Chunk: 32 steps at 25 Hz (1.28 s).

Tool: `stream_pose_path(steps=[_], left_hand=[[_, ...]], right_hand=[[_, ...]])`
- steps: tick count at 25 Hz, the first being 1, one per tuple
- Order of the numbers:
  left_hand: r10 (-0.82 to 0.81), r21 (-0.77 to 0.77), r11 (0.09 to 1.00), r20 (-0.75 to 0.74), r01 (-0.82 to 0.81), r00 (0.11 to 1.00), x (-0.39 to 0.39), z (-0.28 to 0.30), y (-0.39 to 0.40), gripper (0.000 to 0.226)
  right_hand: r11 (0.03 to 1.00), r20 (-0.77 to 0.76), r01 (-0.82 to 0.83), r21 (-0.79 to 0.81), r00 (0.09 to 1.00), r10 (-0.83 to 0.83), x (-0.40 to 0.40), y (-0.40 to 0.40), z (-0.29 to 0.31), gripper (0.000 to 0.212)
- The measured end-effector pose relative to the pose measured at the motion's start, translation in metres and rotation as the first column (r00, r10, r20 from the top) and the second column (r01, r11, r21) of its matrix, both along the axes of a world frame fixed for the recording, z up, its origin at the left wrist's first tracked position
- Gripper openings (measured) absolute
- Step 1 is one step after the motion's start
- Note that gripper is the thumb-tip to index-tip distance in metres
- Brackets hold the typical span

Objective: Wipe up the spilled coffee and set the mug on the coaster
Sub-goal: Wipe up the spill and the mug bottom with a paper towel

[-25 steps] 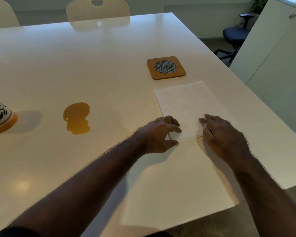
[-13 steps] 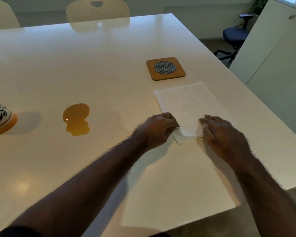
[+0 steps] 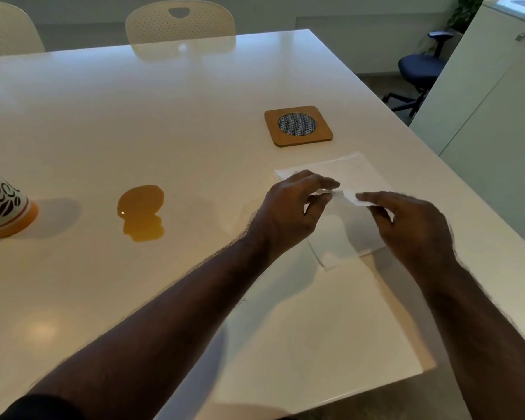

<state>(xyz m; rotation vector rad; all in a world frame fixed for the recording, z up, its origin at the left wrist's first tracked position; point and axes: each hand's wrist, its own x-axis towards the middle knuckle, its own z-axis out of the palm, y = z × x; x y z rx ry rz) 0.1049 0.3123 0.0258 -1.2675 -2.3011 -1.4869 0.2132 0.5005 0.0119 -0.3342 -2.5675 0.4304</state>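
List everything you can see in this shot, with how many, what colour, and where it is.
table: one, glossy white, fills most of the view
coffee spill: one, amber-brown puddle, on the table left of centre
mug: one, white with coffee-bean print and orange base, at the left edge, partly out of frame
coaster: one, wooden square with a dark mesh disc, on the table beyond the hands
paper towel: one, white, right of centre, near edge lifted
perforated chairs: two, cream, at the far side of the table
office chair: one, dark blue, far right on the floor
cabinet: one, white, right edge
left hand: one, pinching the towel's lifted edge
right hand: one, pinching the same edge
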Motion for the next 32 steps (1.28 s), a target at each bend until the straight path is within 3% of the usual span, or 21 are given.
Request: stream_pose_path(steps=[4,6,8,12,17,19,21,23,25,29,32], left_hand=[[0.126,0.007,0.992,0.001,-0.126,0.992,0.003,-0.006,-0.008,0.043],[0.259,0.07,0.963,0.004,-0.259,0.966,0.003,-0.013,-0.013,0.04],[0.321,0.033,0.946,0.031,-0.322,0.947,0.002,-0.02,-0.018,0.036],[0.293,-0.144,0.95,0.098,-0.278,0.951,-0.003,-0.031,-0.024,0.034],[0.227,-0.091,0.973,0.27,-0.21,0.936,-0.006,-0.029,-0.028,0.041],[0.191,-0.031,0.98,0.432,-0.197,0.882,-0.01,-0.024,-0.03,0.042],[0.102,0.108,0.969,0.648,-0.224,0.755,-0.015,-0.02,-0.035,0.039],[0.011,0.25,0.892,0.821,-0.376,0.571,-0.023,-0.012,-0.048,0.038],[-0.025,0.315,0.803,0.867,-0.507,0.498,-0.035,-0.004,-0.07,0.041],[0.026,0.319,0.894,0.665,-0.316,0.746,-0.043,0.007,-0.114,0.073],[-0.015,0.376,0.895,0.563,-0.239,0.826,-0.039,0.013,-0.136,0.08]], right_hand=[[1.0,-0.108,0.024,0.009,0.994,-0.023,-0.015,0.01,0.015,0.026],[0.999,-0.197,0.053,0.004,0.979,-0.051,-0.023,0.014,0.027,0.026],[0.996,-0.256,0.083,-0.007,0.963,-0.082,-0.028,0.018,0.039,0.028],[0.992,-0.347,0.108,-0.068,0.929,-0.125,-0.035,0.021,0.067,0.036],[0.993,-0.479,-0.047,-0.104,0.878,-0.008,-0.031,0.004,0.09,0.03],[0.989,-0.503,-0.124,-0.08,0.862,0.067,-0.028,-0.011,0.092,0.026],[0.974,-0.502,-0.214,-0.071,0.852,0.151,-0.024,-0.027,0.092,0.029],[0.951,-0.495,-0.303,-0.064,0.837,0.233,-0.021,-0.04,0.09,0.032],[0.927,-0.492,-0.365,-0.088,0.825,0.279,-0.019,-0.051,0.088,0.031],[0.84,-0.505,-0.439,-0.319,0.829,0.241,-0.022,-0.074,0.084,0.03],[0.693,-0.516,-0.494,-0.525,0.832,0.202,-0.029,-0.094,0.082,0.028]])
